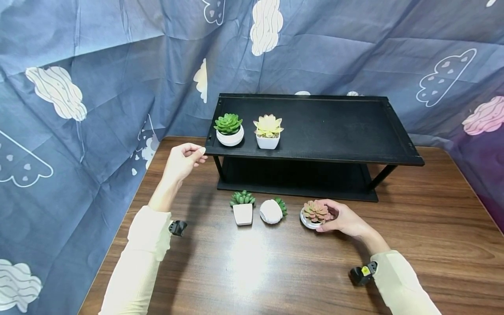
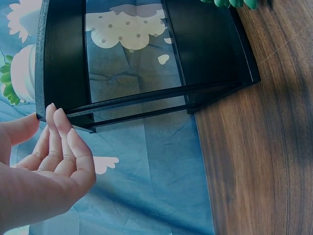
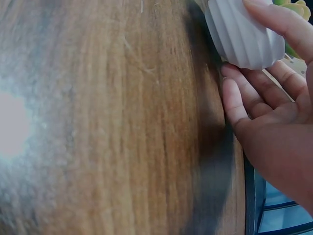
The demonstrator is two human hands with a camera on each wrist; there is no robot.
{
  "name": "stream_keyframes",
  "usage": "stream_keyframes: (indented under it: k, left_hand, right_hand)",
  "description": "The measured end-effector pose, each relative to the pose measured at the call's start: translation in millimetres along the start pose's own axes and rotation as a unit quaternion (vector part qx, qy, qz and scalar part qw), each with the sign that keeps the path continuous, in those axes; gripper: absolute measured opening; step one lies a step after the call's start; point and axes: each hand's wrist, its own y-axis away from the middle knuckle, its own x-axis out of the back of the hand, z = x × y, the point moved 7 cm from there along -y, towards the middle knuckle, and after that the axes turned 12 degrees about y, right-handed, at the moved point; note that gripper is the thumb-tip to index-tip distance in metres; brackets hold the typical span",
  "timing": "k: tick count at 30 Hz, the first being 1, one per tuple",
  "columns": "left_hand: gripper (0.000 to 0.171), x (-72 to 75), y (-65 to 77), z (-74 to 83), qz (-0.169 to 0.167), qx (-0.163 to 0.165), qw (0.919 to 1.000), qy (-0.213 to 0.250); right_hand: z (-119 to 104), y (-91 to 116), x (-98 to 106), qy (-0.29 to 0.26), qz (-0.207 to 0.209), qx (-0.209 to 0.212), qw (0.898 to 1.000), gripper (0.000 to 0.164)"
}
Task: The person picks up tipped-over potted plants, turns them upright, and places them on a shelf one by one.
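Note:
My left hand (image 1: 182, 162) pinches the front left corner of a black two-tier shelf (image 1: 334, 127); in the left wrist view, thumb and fingertips meet at the board's edge. My right hand (image 1: 343, 217) grips a pinkish potted succulent (image 1: 316, 211) in front of the shelf. The right wrist view shows its white ribbed pot (image 3: 244, 36) between thumb and fingers, tilted close over the wood. To its left, a round white pot with a green succulent (image 1: 271, 211) lies on its side, beside a square-potted green succulent (image 1: 243, 213).
On the top board stand a green succulent in a round white pot (image 1: 230, 135) and a yellowish succulent in a square pot (image 1: 268, 142). The lower board (image 1: 291, 177) sits close to the wooden table (image 1: 212, 271). A blue cloud-print cloth (image 1: 118, 87) hangs behind.

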Motion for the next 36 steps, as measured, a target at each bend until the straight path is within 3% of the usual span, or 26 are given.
stream_keyframes:
  k: [10,22,29,36]
  left_hand:
    - [0.022,-1.3,0.8,0.6,0.0,0.002,1.0,0.0]
    - [0.023,-0.7,1.3,0.4,-0.001,0.004,1.0,-0.002]
    - [0.024,-0.2,1.0,-0.7,-0.003,0.006,1.0,0.0]
    - [0.024,-0.6,1.0,-0.1,-0.003,0.004,1.0,0.001]
  right_hand:
    - [-10.7,4.1,4.7,0.0,-0.001,0.017,1.0,0.067]
    - [-45.5,13.9,20.4,0.017,0.002,0.067,0.998,0.064]
    - [-66.3,18.5,26.6,0.009,-0.003,0.053,0.999,0.065]
    - [-86.6,20.6,38.3,0.057,0.017,0.044,0.997,0.064]
